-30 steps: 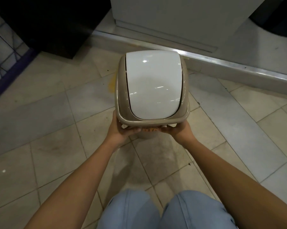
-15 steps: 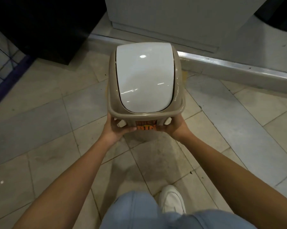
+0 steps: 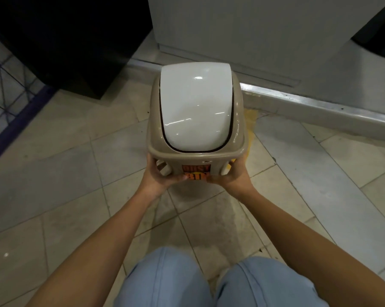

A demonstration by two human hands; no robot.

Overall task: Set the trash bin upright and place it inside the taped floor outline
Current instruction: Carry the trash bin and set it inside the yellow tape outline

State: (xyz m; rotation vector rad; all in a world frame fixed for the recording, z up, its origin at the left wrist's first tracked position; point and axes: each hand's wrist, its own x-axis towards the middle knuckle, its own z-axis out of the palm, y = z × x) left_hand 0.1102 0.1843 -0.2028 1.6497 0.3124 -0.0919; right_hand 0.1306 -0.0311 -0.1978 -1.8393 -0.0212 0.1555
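Observation:
The trash bin is beige with a glossy white swing lid and an orange label on its near side. It stands upright in the middle of the head view, seen from above. My left hand grips its near left side and my right hand grips its near right side, thumbs meeting below the label. A strip of yellow tape shows on the floor just right of the bin; the bin hides the remainder of the outline. Whether the bin's base touches the floor is hidden.
Beige floor tiles spread all around. A raised metal-edged step and a white cabinet stand right behind the bin. A dark block sits at the back left, with a blue-framed wire grid at far left. My knees fill the bottom.
The bin, held in both hands, has moved away from me toward the step and sits lower, and its orange label has come into view. Yellow tape now shows at its right instead of its left.

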